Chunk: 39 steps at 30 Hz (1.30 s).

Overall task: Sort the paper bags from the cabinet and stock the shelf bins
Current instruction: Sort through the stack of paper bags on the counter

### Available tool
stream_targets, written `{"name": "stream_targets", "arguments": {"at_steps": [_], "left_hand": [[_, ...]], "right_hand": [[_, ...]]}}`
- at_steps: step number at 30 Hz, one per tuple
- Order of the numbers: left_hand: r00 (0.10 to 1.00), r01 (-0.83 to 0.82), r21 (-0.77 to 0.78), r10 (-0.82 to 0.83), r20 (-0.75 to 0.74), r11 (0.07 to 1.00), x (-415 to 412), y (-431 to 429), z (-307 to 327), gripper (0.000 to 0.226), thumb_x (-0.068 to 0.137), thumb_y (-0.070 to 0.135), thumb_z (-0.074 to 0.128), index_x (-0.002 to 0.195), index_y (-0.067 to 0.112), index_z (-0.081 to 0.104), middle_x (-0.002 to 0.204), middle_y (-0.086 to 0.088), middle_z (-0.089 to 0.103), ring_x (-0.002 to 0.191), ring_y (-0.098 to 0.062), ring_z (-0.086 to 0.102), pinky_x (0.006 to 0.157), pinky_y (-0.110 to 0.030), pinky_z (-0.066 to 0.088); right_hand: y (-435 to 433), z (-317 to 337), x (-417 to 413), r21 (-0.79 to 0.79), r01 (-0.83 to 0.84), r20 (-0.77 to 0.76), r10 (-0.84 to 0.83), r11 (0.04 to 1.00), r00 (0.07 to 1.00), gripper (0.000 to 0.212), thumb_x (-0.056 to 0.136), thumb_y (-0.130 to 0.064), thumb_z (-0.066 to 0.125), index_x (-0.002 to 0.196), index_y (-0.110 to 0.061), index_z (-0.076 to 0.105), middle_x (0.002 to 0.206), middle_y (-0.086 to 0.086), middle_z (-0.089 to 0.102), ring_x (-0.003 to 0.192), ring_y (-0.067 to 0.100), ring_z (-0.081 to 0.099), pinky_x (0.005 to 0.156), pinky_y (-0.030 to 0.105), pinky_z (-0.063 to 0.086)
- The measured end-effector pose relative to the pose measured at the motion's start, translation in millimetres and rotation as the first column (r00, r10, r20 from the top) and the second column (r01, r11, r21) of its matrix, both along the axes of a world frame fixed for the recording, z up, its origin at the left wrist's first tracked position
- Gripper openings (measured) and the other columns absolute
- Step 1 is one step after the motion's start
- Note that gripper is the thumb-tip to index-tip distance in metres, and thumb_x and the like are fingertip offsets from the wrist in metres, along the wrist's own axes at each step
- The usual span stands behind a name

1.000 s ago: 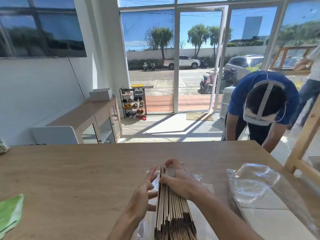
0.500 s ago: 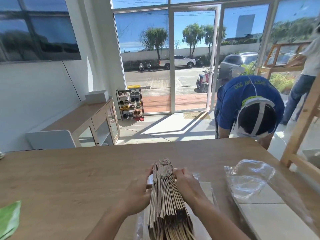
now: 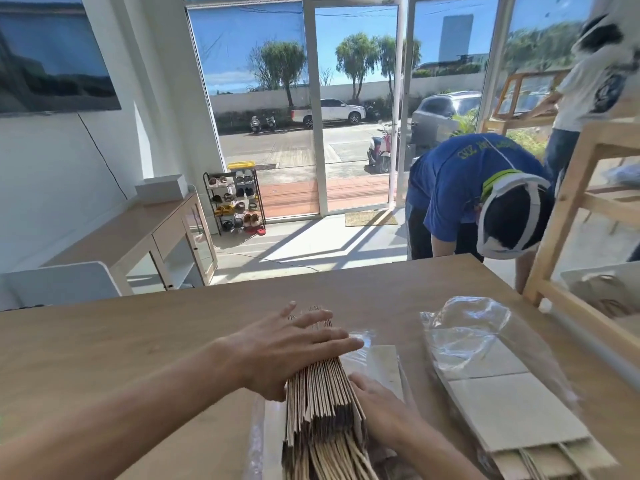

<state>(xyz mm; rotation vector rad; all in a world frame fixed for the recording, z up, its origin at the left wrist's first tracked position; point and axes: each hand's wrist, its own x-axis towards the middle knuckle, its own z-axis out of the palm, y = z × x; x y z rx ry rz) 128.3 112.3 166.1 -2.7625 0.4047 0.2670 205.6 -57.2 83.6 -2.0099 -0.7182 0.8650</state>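
Hands first: your left hand (image 3: pixel 291 344) lies flat on top of the stack of brown paper bags (image 3: pixel 322 403), palm down, fingers spread and pointing to the right. That grip is open; it presses and does not wrap around anything. Your left arm reaches across from the low left corner.

Your right hand (image 3: pixel 377 407) sits against the right side of the stack, fingers flat along the bags. This grip is open too, touching but not holding.

The bags stand on their edges, packed close, on the wooden surface (image 3: pixel 104 348) right in front of you. A clear plastic wrap (image 3: pixel 467 327) lies just to the right, with a flat pack of bags (image 3: pixel 512 410) partly inside it. A person in a blue shirt (image 3: pixel 460 181) bends down past the far edge of the surface.
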Motion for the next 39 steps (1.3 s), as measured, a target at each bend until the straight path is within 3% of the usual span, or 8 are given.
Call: {"name": "stream_targets", "arguments": {"at_steps": [4,12,15,20,24,31,35,39], "left_hand": [[0.994,0.108,-0.055,-0.108,0.002,0.993,14.9,1.7,2.2,0.068,0.072,0.035,0.076,0.129,0.031,0.038,0.136,0.004,0.043,0.138,-0.025,0.028,0.107,-0.049,0.04],[0.999,-0.025,-0.258,0.036,0.036,0.966,21.0,15.4,18.5,0.044,0.074,0.03,0.074,0.112,0.024,0.053,0.111,0.006,0.06,0.116,-0.013,0.05,0.107,-0.033,0.036],[0.951,-0.205,-0.572,0.3,0.075,0.794,5.7,27.8,32.9,0.024,0.082,0.024,0.072,0.101,0.033,0.06,0.097,0.015,0.065,0.092,-0.002,0.057,0.082,-0.025,0.044],[0.829,-0.309,-0.884,0.554,-0.07,0.351,-7.9,12.8,41.2,0.024,0.071,0.039,0.08,0.066,0.038,0.056,0.048,0.024,0.061,0.059,0.013,0.059,0.061,-0.005,0.045],[0.748,-0.259,-0.964,0.62,-0.236,-0.055,-11.2,-3.3,10.8,0.039,0.06,0.008,0.088,0.095,0.02,0.074,0.085,0.007,0.077,0.081,-0.006,0.072,0.072,-0.041,0.061],[0.742,-0.067,-0.918,0.596,-0.308,-0.391,-12.7,-36.7,-40.2,0.06,0.052,0.013,0.087,0.109,0.011,0.069,0.102,-0.003,0.076,0.09,-0.013,0.073,0.066,-0.018,0.055],[0.694,0.206,-0.851,0.685,-0.221,-0.483,-8.8,-58.1,-68.2,0.079,0.056,0.04,0.078,0.126,0.012,0.055,0.11,-0.006,0.074,0.099,-0.02,0.071,0.072,-0.024,0.057],[0.531,0.374,-0.856,0.839,-0.118,-0.357,-3.9,-63.5,-76.6,0.077,0.067,0.062,0.059,0.135,0.028,0.049,0.13,0.0,0.063,0.118,-0.014,0.06,0.097,-0.032,0.05]], "right_hand": [[-3.4,0.3,2.4,-0.035,-0.042,0.01,0.042,0.999,0.999,0.032,0.098,-0.039,0.034,0.101,-0.02,0.061,0.109,-0.002,0.064,0.105,0.013,0.057,0.098,0.034,0.043],[-29.6,27.0,24.4,0.216,-0.11,-0.242,0.163,0.97,0.956,0.025,0.099,-0.025,0.045,0.1,-0.014,0.067,0.099,0.001,0.067,0.087,0.007,0.062,0.073,0.008,0.046],[-48.5,36.9,47.7,0.444,-0.034,-0.424,0.243,0.895,0.873,0.039,0.093,-0.037,0.047,0.107,-0.007,0.067,0.105,0.019,0.062,0.097,0.028,0.058,0.092,0.043,0.045],[-52.8,69.0,63.0,0.691,-0.151,-0.266,0.443,0.707,0.856,0.082,0.053,-0.049,0.067,0.131,-0.028,0.054,0.142,-0.004,0.051,0.132,0.014,0.044,0.104,0.043,0.027],[-32.0,81.1,51.7,0.683,-0.239,-0.028,0.353,0.69,0.935,0.086,0.054,-0.032,0.067,0.135,-0.049,0.043,0.139,-0.019,0.051,0.13,0.003,0.045,0.1,0.027,0.039],[2.0,59.6,25.1,0.723,0.152,-0.106,-0.109,0.674,0.988,0.069,0.065,-0.07,0.057,0.12,-0.029,0.057,0.112,-0.002,0.069,0.105,0.014,0.065,0.081,0.026,0.053],[9.8,25.7,20.9,0.679,0.347,-0.191,-0.301,0.647,0.934,0.075,0.057,-0.091,0.048,0.105,-0.035,0.061,0.097,-0.009,0.071,0.096,0.014,0.066,0.093,0.048,0.05],[12.1,18.7,16.9,0.707,0.366,-0.198,-0.328,0.605,0.924,0.078,0.051,-0.094,0.048,0.1,-0.035,0.06,0.092,-0.011,0.072,0.088,0.006,0.067,0.086,0.037,0.052]]}}
